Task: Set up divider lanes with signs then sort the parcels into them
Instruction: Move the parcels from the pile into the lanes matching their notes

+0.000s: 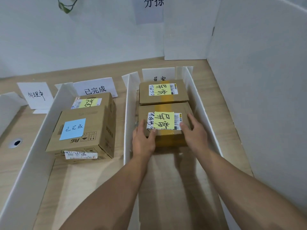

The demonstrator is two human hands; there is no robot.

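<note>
From the head camera, sorting is under way: the left grip point(143, 138) and right grip point(194, 131), forearms stretched forward, clasp the sides of the near parcel point(167, 137) in the rightmost lane point(128, 105) against the far parcel point(164, 99), so next probably comes squaring it and letting go.

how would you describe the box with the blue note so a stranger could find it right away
On the wooden table, find the middle lane between the white dividers, headed by the sign 已完成. The box is the big carton at that lane's front. It alone wears a blue sticky note; the notes on the other parcels are yellow.
</note>
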